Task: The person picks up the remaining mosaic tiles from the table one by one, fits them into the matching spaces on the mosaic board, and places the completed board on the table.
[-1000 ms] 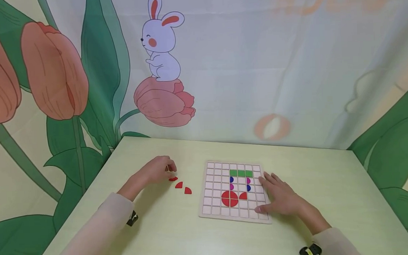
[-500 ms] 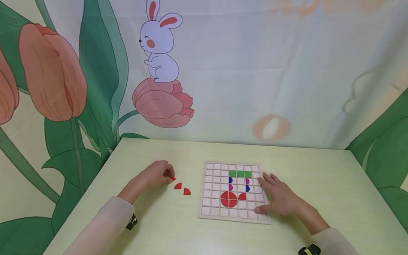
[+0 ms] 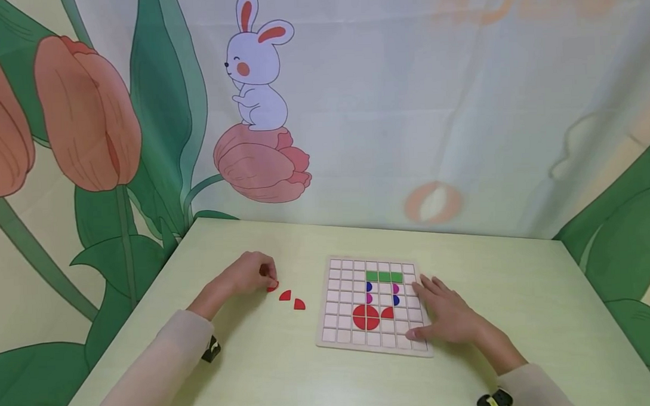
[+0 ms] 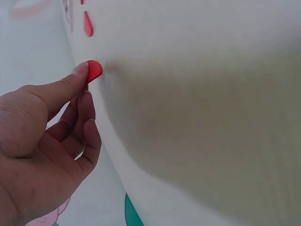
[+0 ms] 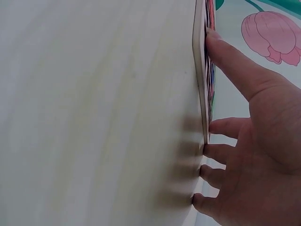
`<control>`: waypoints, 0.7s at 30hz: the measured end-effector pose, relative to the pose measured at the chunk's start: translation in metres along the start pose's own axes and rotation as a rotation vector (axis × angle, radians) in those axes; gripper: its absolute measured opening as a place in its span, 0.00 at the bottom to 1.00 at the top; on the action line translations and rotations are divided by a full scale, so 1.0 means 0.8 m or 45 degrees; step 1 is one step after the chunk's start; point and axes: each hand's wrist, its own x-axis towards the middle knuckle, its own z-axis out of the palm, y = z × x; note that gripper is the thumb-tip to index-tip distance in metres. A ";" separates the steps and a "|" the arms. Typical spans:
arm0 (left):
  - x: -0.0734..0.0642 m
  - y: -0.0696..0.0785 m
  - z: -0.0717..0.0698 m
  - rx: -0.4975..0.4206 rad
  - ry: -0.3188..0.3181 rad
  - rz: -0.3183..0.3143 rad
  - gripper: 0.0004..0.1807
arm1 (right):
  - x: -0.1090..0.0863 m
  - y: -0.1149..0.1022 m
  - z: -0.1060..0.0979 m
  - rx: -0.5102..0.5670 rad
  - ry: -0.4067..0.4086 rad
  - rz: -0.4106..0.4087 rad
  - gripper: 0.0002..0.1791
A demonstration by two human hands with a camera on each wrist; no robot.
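Observation:
Between thumb and fingertips my left hand point(image 3: 250, 273) pinches a red quarter-circle piece point(image 4: 95, 70), close over the table left of the board. Two more red quarter-circle pieces, a nearer one point(image 3: 299, 304) and a farther one point(image 3: 285, 295), lie just right of that hand. My right hand point(image 3: 447, 311) is spread over the right edge of the pale gridded board point(image 3: 337, 322), its thumb and forefinger resting on it and the other fingers reaching down beside it. On the board sit green squares point(image 3: 384, 277), small blue and magenta half-circles, a red circle point(image 3: 365, 317) of quarters and one separate red quarter point(image 3: 387, 312).
The pale yellow table point(image 3: 245, 373) ends at the back against a hanging cloth point(image 3: 386, 105) printed with tulips and a rabbit. Each wrist carries a small black device, one at the left sleeve point(image 3: 211, 349) and one at the right sleeve point(image 3: 494, 400).
The left hand's fingers have closed on the farthest red quarter-circle piece, which lay by its fingertips a second ago. The right hand and the board have stayed in place.

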 end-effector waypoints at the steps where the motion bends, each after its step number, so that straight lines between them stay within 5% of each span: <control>1: 0.000 0.002 -0.002 -0.011 0.004 0.016 0.03 | 0.000 -0.001 0.000 0.002 0.000 -0.001 0.65; 11: 0.003 0.053 -0.004 -0.151 -0.005 0.263 0.02 | -0.002 -0.001 0.002 0.014 0.011 -0.011 0.64; 21: 0.019 0.110 0.024 -0.232 -0.047 0.366 0.03 | 0.000 0.002 0.003 -0.007 -0.003 -0.004 0.66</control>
